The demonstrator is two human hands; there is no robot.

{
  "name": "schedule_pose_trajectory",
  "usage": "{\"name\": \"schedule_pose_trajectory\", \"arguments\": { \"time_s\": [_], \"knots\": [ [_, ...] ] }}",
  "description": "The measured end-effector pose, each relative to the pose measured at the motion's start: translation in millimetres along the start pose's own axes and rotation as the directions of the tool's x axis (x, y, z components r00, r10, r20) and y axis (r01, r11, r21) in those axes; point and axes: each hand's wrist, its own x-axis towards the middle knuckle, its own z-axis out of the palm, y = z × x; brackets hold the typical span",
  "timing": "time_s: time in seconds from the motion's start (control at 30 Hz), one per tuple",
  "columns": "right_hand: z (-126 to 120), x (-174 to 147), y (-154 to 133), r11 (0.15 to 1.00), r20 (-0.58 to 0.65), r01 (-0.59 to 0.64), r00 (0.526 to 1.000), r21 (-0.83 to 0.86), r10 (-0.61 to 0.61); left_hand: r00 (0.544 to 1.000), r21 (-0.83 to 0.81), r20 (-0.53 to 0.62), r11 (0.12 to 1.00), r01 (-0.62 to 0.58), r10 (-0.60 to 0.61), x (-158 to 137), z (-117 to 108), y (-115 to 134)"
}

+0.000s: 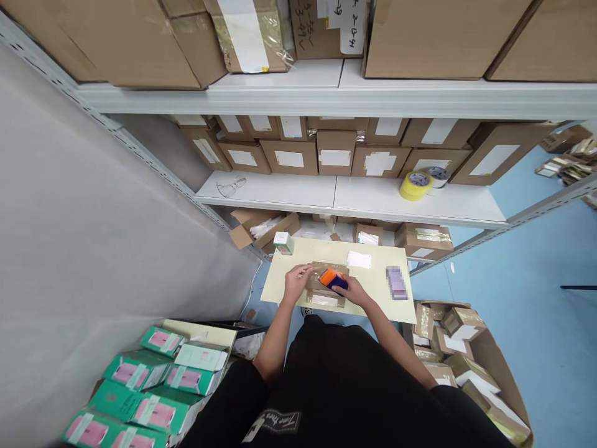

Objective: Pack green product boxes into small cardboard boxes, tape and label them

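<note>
A small cardboard box (pixel 317 281) with shiny clear tape on it lies on the cream tabletop (pixel 373 295) in front of me. My left hand (pixel 296 281) grips its left edge, fingertips at the upper left corner. Over the box's right half, my right hand (pixel 352 290) is closed around an orange and dark-blue tape dispenser (pixel 332 277), which is tilted and touches or hovers just above the cardboard; I cannot tell which. On the near side of the box a white label (pixel 325 300) shows.
A green and white carton (pixel 283 243), white labels (pixel 359 259) and a blurred purple item (pixel 396 283) lie on the table. Shelves (pixel 280 190) ahead hold cartons and tape rolls (pixel 416 185). Green boxes (pixel 156 410) stand left; a large carton (pixel 506 379) of parcels stands right.
</note>
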Motion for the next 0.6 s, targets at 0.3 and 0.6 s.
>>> {"name": "schedule_pose_trajectory", "arguments": {
  "time_s": [0.3, 0.6],
  "knots": [
    [-22.5, -3.9, 2.2, 0.987, -0.084, -0.047, 0.996, -0.152, 0.034, 0.982, 0.026, -0.043, 0.982, 0.186, -0.185, 18.9, 3.7, -6.3],
    [-60.1, 4.6, 19.1, 0.922, -0.053, -0.141, 0.99, -0.361, 0.13, 0.946, 0.005, -0.088, 0.95, 0.312, -0.311, 27.5, -2.5, -77.5]
  ]
}}
